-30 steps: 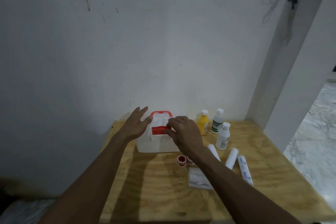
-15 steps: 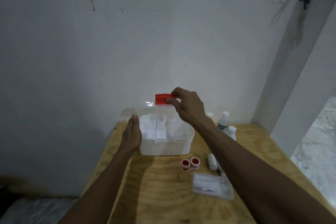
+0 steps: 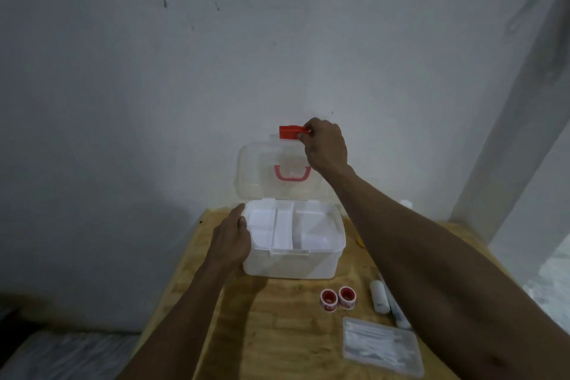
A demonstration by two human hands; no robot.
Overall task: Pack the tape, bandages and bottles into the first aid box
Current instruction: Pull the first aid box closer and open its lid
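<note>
The white first aid box stands open on the wooden table, its clear lid tipped up against the wall. My right hand pinches the red latch at the lid's top edge. My left hand rests flat against the box's left side. Two red-rimmed tape rolls lie in front of the box. White bandage rolls lie to their right, partly under my right forearm. My arm hides most of the bottles; one white cap shows.
A clear flat packet of white swabs lies at the front right. The wooden table butts against a white wall; its left edge drops off beside the box. A white inner tray fills the box top.
My right hand has swung the lid by its red latch from shut to fully upright. My left hand moved from the lid's top to the box's left side.
</note>
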